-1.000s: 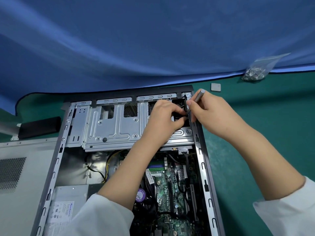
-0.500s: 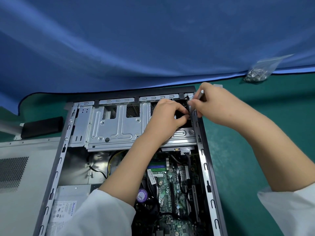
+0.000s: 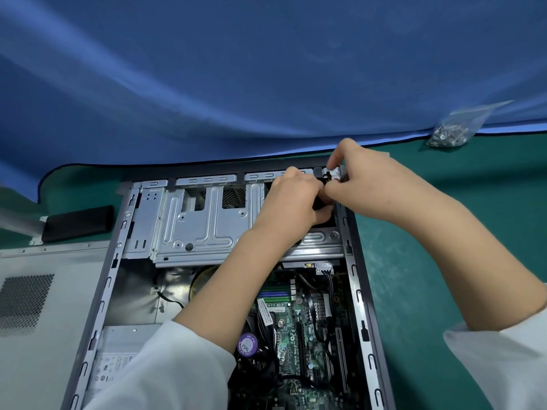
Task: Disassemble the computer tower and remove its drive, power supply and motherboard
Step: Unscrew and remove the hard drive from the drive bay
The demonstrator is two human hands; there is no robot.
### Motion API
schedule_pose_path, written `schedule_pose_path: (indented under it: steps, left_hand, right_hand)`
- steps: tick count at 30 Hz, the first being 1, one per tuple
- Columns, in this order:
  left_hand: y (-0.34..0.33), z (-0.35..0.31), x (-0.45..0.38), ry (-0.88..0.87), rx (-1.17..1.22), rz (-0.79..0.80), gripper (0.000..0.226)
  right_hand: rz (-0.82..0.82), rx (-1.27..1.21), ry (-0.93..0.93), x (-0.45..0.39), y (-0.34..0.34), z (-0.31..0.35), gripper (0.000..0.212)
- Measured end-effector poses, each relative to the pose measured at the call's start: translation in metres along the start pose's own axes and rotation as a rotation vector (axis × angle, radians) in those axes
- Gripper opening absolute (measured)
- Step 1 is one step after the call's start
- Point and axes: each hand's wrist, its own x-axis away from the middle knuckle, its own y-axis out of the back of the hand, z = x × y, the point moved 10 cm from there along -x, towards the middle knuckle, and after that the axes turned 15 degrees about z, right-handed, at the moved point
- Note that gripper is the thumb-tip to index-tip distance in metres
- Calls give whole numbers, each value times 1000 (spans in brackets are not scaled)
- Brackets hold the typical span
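Note:
The computer tower (image 3: 359, 291) lies open on its side. Its silver drive cage (image 3: 207, 226) spans the far end. Nearer me is the green motherboard (image 3: 293, 350), and the power supply (image 3: 118, 359) sits at the near left. My left hand (image 3: 290, 205) reaches into the cage's right opening, fingers curled round a black part there. My right hand (image 3: 370, 184) is at the far right corner of the case and pinches a thin grey screwdriver (image 3: 341, 173), most of it hidden by my fingers. The two hands touch.
The removed side panel (image 3: 44, 321) lies left of the tower, with a black block (image 3: 77, 223) behind it. A clear bag of screws (image 3: 453, 131) rests at the back right of the green mat (image 3: 444, 232). Blue cloth (image 3: 266, 84) hangs across the back.
My right hand has moved with the screwdriver toward the case's far right corner and covers a small grey square on the mat. My left hand stays in the cage opening.

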Motion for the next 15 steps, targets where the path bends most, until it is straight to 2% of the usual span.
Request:
schedule_pose_path:
  steps: [4,7,11,14,15]
  left_hand:
    - [-1,1,-2,25,-6,-13,8]
    - [-3,3,-5,39,-11,-12,7]
    - [-3,0,-4,50,-34,-14,16]
    - [-1,0,-5,70,-38,-19,11]
    - [-2,-1,-6,76,-67,-7,12]
  right_hand:
    - [-71,134,-65,0,7,-3,29]
    - [-82,82,-35,-1,8,-3,14]
    - [-73,80,-39,0,6,-5,8]
    - [-119,130,-56,0,9,-5,24]
    - [-138,120,-45,-1,9,-5,20]
